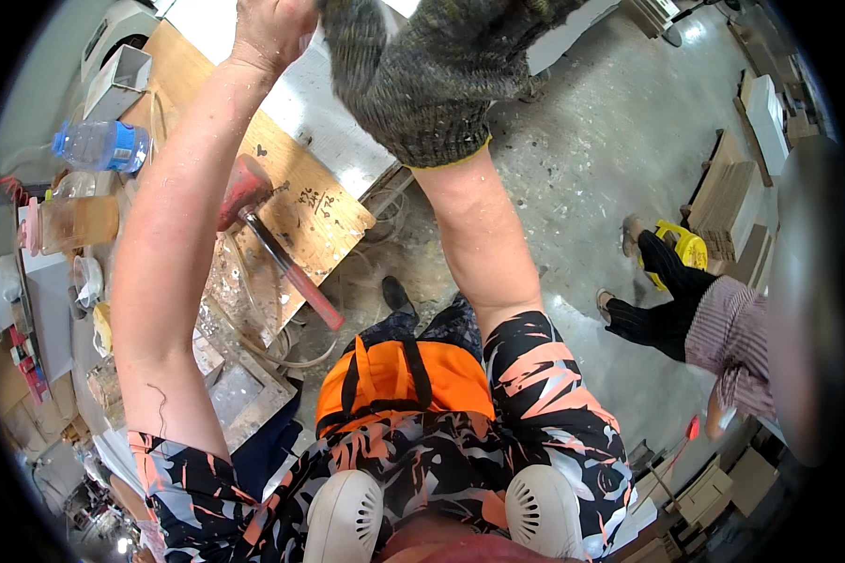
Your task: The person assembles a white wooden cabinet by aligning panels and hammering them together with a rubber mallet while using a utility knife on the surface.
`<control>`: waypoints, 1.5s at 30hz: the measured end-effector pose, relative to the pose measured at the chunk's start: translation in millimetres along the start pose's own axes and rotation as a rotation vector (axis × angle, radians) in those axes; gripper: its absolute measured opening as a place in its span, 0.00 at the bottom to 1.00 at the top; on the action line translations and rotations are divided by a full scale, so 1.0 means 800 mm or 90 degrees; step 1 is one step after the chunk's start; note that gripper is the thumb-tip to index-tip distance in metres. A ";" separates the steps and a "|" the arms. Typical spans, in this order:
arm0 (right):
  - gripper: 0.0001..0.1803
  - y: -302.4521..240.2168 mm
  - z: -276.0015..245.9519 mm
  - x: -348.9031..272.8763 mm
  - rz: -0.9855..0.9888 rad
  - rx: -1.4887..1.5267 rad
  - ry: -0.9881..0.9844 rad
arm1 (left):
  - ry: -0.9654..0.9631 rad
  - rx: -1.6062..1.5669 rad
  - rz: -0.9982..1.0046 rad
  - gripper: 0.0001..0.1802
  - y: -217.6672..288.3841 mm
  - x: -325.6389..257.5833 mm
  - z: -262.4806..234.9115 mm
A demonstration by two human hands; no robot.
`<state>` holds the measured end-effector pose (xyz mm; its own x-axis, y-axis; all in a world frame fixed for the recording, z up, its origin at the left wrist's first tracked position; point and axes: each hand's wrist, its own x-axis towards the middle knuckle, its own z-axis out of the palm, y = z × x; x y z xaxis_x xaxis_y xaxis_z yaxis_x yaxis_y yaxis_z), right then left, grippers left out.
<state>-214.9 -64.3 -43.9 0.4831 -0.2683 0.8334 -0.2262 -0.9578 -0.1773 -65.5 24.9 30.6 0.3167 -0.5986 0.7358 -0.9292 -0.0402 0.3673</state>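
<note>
Glove (432,80): soft knit, light, floppy; take it by the cuff.
Left hand (270,28): bare, pinching the glove's edge.
Right hand (422,66): inside the glove; fingers out of view, cannot tell.

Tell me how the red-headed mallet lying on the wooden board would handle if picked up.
The mallet is probably head-heavy: its red head is far thicker than the thin handle. It looks stiff. Lying flat on the wooden board, it seems unlikely to roll.

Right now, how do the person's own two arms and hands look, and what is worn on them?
The right hand wears a thick grey-green knitted work glove with a yellow cuff edge. The left hand is bare, without a glove. Both forearms are bare; short sleeves in a black, orange-pink and white pattern cover the upper arms.
</note>
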 end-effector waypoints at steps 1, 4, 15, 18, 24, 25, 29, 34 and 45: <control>0.45 -0.006 0.007 0.005 0.002 0.006 0.067 | 0.001 0.013 0.002 0.20 0.005 -0.003 -0.002; 0.57 0.017 0.043 -0.061 0.075 0.200 0.134 | 0.008 -0.028 -0.004 0.20 0.008 -0.003 -0.002; 0.45 0.188 -0.065 -0.463 0.572 0.053 -0.735 | -0.007 0.086 -0.039 0.20 0.012 -0.013 -0.005; 0.41 0.272 -0.130 -0.450 0.552 0.003 -0.959 | 0.034 0.136 -0.142 0.19 0.027 -0.029 -0.013; 0.25 0.578 -0.221 -0.625 0.712 -0.053 -0.909 | 0.150 0.202 -0.389 0.29 0.091 -0.160 0.058; 0.24 0.560 -0.206 -0.590 0.686 -0.031 -0.936 | 0.061 0.244 -0.434 0.30 0.108 -0.195 0.075; 0.20 0.540 -0.239 -0.448 0.592 0.001 -0.937 | -0.129 0.272 -0.504 0.33 0.150 -0.229 0.118; 0.15 0.499 -0.248 -0.410 0.849 0.145 -0.786 | -0.091 0.268 -0.453 0.24 0.138 -0.211 0.139; 0.15 0.436 -0.301 -0.404 0.960 0.153 -0.778 | -0.023 0.202 -0.219 0.08 0.112 -0.223 0.116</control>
<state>-653.4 -286.9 -248.8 0.2908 -0.5613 -0.7748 -0.8968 0.1223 -0.4252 -222.5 53.5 -120.5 0.6151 -0.5347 0.5794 -0.7853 -0.4804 0.3905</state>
